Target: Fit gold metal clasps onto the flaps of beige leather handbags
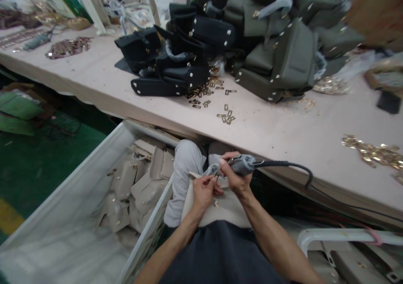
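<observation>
A beige handbag [231, 210] lies across my lap, with a small metal fitting [215, 203] on its face. My left hand [204, 189] is closed over the bag, thumb and fingers pinching a small gold rectangular fitting [216, 175]. Wrapped round a grey corded electric screwdriver [242, 165] is my right hand [235, 175]. The tool lies nearly level just above and right of my left hand, its cord [288, 164] running off to the right. My fingers hide the screwdriver's tip, so contact with the fitting cannot be told.
Black handbags [176, 61] and olive handbags [283, 61] crowd the worktable [261, 124]. Loose gold fittings [227, 118] lie near its edge, more gold pieces [374, 152] at right. A white bin [63, 196] of beige bags [126, 179] stands left; a white-railed container [343, 235] of bags, right.
</observation>
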`<state>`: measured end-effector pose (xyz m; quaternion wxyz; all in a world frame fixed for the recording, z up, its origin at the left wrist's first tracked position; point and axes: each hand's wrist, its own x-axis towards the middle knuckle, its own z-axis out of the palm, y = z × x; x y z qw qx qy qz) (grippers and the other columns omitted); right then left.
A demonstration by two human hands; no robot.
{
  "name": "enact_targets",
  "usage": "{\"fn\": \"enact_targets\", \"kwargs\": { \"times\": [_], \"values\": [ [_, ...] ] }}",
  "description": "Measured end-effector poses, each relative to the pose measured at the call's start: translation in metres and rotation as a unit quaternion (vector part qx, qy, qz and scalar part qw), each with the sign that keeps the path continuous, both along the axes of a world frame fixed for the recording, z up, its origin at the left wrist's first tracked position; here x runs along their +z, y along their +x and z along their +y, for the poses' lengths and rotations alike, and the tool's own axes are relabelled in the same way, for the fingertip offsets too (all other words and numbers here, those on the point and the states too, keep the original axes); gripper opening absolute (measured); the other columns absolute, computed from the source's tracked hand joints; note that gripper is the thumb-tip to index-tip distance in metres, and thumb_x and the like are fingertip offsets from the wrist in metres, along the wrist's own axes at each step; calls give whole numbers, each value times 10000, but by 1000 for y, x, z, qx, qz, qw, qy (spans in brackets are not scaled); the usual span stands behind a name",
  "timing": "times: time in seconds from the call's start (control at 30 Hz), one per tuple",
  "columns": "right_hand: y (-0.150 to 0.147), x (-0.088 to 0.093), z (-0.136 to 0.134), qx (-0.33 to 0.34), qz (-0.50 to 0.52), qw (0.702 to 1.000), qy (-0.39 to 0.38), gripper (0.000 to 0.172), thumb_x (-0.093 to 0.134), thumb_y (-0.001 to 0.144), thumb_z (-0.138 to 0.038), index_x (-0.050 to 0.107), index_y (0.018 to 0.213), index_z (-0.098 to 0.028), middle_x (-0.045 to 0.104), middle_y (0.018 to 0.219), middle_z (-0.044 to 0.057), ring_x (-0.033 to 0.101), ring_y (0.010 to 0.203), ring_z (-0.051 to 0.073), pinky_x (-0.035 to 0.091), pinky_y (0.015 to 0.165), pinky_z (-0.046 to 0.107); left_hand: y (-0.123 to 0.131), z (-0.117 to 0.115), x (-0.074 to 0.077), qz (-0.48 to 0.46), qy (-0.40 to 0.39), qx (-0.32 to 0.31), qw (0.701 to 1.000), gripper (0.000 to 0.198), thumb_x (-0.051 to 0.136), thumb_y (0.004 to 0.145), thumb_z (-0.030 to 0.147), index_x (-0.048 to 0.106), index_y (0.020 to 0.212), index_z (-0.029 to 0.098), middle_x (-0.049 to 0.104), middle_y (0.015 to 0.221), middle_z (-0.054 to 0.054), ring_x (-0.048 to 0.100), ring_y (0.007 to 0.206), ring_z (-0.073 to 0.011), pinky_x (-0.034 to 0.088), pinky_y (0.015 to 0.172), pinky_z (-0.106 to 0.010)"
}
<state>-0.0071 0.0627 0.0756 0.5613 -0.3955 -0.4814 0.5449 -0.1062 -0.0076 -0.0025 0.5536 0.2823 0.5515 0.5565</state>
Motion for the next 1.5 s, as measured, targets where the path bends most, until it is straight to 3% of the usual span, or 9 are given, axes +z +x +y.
{"fn": "enact_targets", "kwargs": {
  "times": [0.37,0.63,1.0,1.17,1.5],
  "values": [
    [-7,-13,4,-9,30,999,-6,240,771,864,-396,637,909,-202,551,647,-26,450,464,97,378,442,232,-6,2,-17,25,-18,10,999,531,807,757,598,794,937,99,728,632,-92,667,449,-234,588,457,-312],
    [-2,3,2,-58,43,997,-5,280,808,810,-393,631,869,-184,558,621,-30,499,449,104,433,447,234,3,-2,-1,46,-7,19,999,493,783,783,577,770,849,89,708,593,-89,677,459,-221,592,470,-290],
    [2,9,1,-29,35,998,33,212,738,887,-342,627,832,-170,537,591,-25,503,460,104,409,468,231,4,-3,-6,3,-12,15,1000,426,757,815,500,731,797,75,720,623,-111,701,489,-214,578,463,-254],
    [-3,15,2,-36,19,999,7,238,762,854,-360,620,822,-171,533,582,-25,484,446,103,405,447,236,5,-3,-12,-12,-6,29,999,443,778,797,519,735,843,80,739,686,-103,710,505,-216,587,463,-261],
    [-1,1,10,-64,26,997,38,156,750,863,-312,648,868,-194,555,604,-30,500,449,116,455,476,270,3,-3,-10,6,-6,19,1000,412,743,823,494,726,817,83,727,646,-99,710,504,-213,575,459,-246]
  ]
}}
